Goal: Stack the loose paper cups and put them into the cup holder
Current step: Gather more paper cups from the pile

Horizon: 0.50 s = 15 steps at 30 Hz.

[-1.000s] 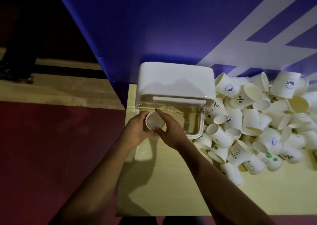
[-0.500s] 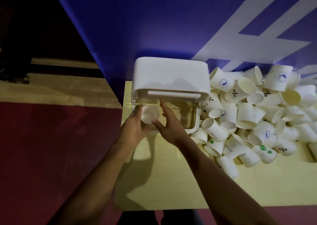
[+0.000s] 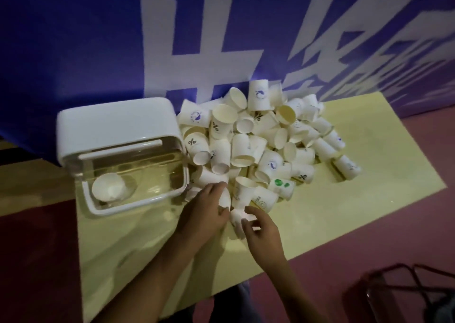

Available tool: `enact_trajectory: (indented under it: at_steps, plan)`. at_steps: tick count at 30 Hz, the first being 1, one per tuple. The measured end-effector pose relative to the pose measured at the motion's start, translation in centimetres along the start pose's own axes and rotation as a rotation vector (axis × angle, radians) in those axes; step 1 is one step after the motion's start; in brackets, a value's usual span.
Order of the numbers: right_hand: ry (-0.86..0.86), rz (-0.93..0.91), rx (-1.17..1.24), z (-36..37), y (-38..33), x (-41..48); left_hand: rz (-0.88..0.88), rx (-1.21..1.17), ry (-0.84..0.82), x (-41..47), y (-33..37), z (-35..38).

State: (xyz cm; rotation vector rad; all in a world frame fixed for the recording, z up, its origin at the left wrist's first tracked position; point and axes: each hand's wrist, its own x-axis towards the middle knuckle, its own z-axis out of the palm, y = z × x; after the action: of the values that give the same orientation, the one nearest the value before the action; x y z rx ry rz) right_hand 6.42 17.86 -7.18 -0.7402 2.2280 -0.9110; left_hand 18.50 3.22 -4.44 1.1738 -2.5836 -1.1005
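Note:
The white cup holder [image 3: 112,123] stands at the table's left end, its clear drawer [image 3: 138,199] pulled out. A short stack of cups [image 3: 110,187] lies in the drawer's left part. A big pile of loose paper cups [image 3: 261,140] fills the middle of the yellow table [image 3: 344,214]. Both hands are at the pile's near edge. My left hand [image 3: 205,208] curls its fingers and thumb round a white cup [image 3: 225,198]. My right hand [image 3: 262,230] pinches another cup [image 3: 238,218] lying on the table just beside it.
A blue banner with white characters [image 3: 197,52] hangs right behind the table. A dark wire-frame object [image 3: 403,295] sits on the red floor at the bottom right. The table's left edge is close to the holder.
Both hands left the drawer, where the cup stack stays, and moved right to the pile's near edge, each taking a loose cup. The view swung right and up.

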Motion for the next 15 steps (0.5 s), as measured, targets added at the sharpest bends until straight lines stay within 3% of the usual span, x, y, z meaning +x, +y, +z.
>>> enact_trajectory:
  at_steps: [2, 7, 15]
  plan:
    - [0.018, 0.039, 0.007, -2.6, 2.1, 0.0, -0.126, -0.052, -0.052, 2.0, 2.8, 2.7]
    - [-0.001, 0.12, 0.059, -8.5, 7.1, 0.6, -0.369, -0.029, 0.018, 5.9, 6.1, 8.7]
    - [-0.058, 0.124, 0.04, -14.8, 11.9, 4.8, -0.506, -0.048, 0.193, 8.4, 7.3, 12.0]
